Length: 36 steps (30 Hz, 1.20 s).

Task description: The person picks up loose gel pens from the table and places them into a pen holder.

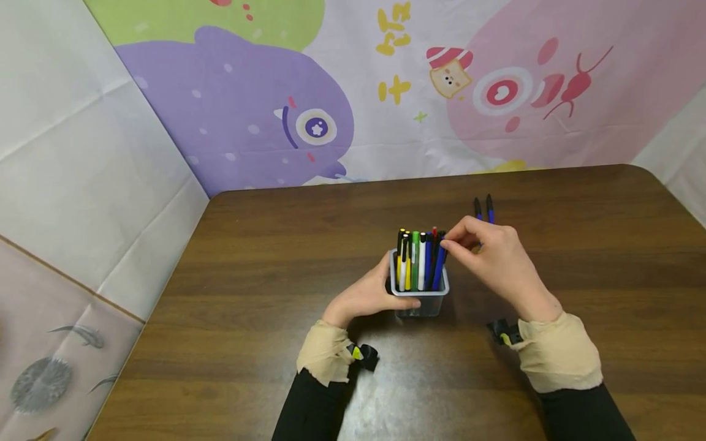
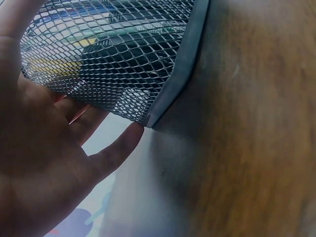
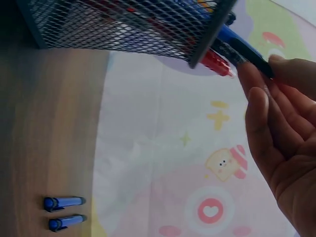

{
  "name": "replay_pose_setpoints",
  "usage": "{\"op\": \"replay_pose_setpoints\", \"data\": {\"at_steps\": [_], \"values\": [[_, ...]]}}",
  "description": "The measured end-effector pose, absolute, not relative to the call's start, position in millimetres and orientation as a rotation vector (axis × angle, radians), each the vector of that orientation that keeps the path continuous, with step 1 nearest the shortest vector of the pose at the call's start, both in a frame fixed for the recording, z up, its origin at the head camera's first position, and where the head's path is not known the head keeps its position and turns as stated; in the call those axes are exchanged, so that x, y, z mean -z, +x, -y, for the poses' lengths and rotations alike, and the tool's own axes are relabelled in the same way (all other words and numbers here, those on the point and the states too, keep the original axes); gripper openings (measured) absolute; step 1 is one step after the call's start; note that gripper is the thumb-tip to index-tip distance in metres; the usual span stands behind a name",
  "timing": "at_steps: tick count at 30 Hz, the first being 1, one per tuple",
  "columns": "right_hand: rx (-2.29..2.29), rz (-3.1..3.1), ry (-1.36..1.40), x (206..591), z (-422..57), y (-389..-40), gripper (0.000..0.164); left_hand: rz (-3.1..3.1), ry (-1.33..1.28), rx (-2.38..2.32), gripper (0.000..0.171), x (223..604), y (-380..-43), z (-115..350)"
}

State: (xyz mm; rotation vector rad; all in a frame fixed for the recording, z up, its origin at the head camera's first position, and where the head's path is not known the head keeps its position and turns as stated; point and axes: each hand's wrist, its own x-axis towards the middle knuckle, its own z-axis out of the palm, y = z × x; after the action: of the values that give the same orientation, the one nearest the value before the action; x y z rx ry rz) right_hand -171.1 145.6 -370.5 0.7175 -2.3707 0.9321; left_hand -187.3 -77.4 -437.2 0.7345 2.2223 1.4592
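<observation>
A mesh pen holder [image 1: 420, 305] stands on the table, packed with several upright pens in black, yellow, white, green, blue and red. My left hand [image 1: 369, 291] grips its left side, the thumb across the front. In the left wrist view, the fingers wrap round the mesh wall [image 2: 133, 61] near the base. My right hand [image 1: 499, 260] is at the holder's right rim, thumb and forefinger pinching the top end of a blue pen [image 3: 240, 45]. That pen's lower part is inside the holder. A red pen [image 3: 216, 62] pokes out beside it in the right wrist view.
Two blue pens [image 3: 69, 201] with black ends lie side by side on the table [image 1: 248, 294], beyond my right hand. A cloth with cartoon figures [image 1: 397, 135] hangs along the table's far edge. Pale panels [image 1: 94, 141] stand at the left.
</observation>
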Motion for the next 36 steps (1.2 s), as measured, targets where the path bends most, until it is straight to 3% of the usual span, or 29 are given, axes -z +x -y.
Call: {"op": "replay_pose_setpoints", "data": {"at_steps": [28, 36], "values": [[-0.805, 2.425, 0.665, 380, -148, -178, 0.010, -2.243, 0.692, -1.443, 0.084, 438, -187, 78], [-0.792, 2.482, 0.412, 390, -164, -185, 0.012, -2.248, 0.656, -1.382, 0.081, 404, -172, 77]]}}
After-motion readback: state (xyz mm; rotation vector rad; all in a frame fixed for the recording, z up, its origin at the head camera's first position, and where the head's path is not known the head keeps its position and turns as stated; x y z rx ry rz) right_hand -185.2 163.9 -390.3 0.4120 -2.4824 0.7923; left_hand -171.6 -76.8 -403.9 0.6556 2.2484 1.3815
